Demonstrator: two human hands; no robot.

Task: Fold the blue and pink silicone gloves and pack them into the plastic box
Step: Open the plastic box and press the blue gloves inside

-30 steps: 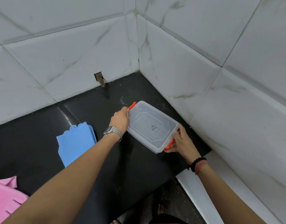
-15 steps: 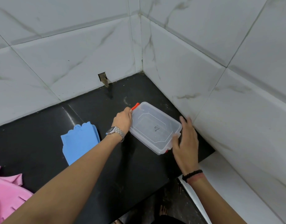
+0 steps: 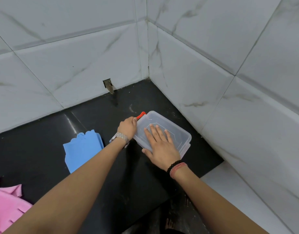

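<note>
A clear plastic box [image 3: 179, 130] with its lid on and an orange clip [image 3: 141, 114] sits on the black counter [image 3: 44, 149] near the wall corner. My left hand [image 3: 127, 126] grips the box's left end, its fingers curled at the orange clip. My right hand [image 3: 159, 143] lies flat on the lid with straight fingers. A folded blue silicone glove [image 3: 82, 149] lies on the counter left of the box. The pink glove [image 3: 7, 205] lies at the lower left, partly cut off by the frame.
White marble-look tiled walls [image 3: 212, 81] close in the counter at the back and right. A small broken notch [image 3: 108, 85] marks the back wall's base. The counter's front edge drops to a white ledge [image 3: 229, 191] and a dark floor below.
My right hand left the box's right orange clip, rose, and now lies flat on the lid. My left hand stayed at the left clip. The view shifted slightly.
</note>
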